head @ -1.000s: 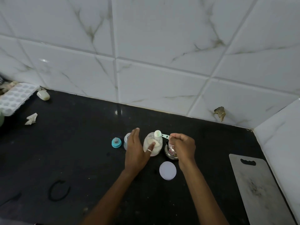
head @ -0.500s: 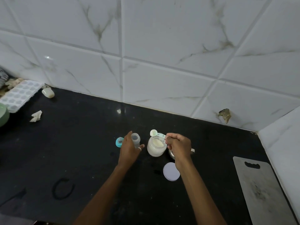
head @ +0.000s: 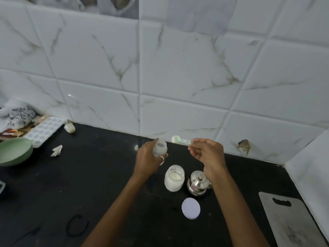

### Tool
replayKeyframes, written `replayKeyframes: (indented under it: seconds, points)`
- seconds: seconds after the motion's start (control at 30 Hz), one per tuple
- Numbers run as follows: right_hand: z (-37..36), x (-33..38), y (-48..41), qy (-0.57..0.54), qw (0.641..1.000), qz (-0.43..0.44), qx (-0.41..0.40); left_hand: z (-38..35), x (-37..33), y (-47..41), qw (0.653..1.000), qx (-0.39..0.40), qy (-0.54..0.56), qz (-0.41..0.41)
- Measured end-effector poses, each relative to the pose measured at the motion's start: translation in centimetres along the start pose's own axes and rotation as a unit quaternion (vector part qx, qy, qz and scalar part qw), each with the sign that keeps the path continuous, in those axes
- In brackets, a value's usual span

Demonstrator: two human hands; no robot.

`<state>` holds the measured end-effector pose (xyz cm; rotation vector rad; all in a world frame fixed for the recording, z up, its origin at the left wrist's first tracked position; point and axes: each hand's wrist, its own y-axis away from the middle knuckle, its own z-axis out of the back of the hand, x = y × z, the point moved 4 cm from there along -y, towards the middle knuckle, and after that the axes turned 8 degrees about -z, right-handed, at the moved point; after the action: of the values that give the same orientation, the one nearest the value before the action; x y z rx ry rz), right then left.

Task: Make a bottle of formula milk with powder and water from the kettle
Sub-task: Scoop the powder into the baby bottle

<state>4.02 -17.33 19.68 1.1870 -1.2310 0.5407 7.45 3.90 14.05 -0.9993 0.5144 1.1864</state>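
Observation:
My left hand [head: 147,162] holds a small translucent feeding bottle [head: 160,147] lifted above the black counter, its open mouth tilted toward the right. My right hand [head: 207,152] pinches the handle of a pale green measuring scoop [head: 178,139], whose bowl sits just right of the bottle's mouth. Below the hands stands an open jar of formula powder [head: 174,178]. Right of the jar is a small shiny steel kettle [head: 198,182], partly behind my right wrist. The jar's white lid [head: 190,208] lies flat in front.
A green bowl [head: 14,151], an ice tray [head: 44,130], a crumpled paper scrap [head: 57,150] and cloth sit at the far left. A grey cutting board [head: 292,221] lies at the right by the side wall. A black ring [head: 77,227] lies on the near counter.
My left hand has picked the bottle up off the counter and raised it. My right hand has lifted the scoop away from the powder jar and up beside the bottle's mouth.

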Motion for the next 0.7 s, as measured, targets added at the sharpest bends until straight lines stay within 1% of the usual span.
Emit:
replayKeyframes:
  seconds: [0.07,0.17,0.4,0.53,0.7]
  points:
    - [-0.2,2.6,1.1,-0.008,1.0,0.017,0.019,1.2,-2.4,-0.3,0.999,-0.025,0.012,-0.029]
    - [-0.5,5.1,2.6,-0.02,0.998,0.036,0.049,2.2,-4.5,-0.6,0.999,-0.031,0.017,-0.034]
    - [-1.1,6.7,5.1,0.0,0.995,0.067,0.074,3.3,-7.0,-0.4,0.998,-0.033,0.002,-0.054]
    - [-1.3,7.6,5.9,0.068,0.985,0.147,0.061,3.6,-7.6,-0.7,0.998,-0.033,0.0,-0.049]
    - [-1.6,8.5,6.8,0.156,0.952,0.262,0.024,4.2,-8.8,-1.1,0.996,-0.055,0.004,-0.071]
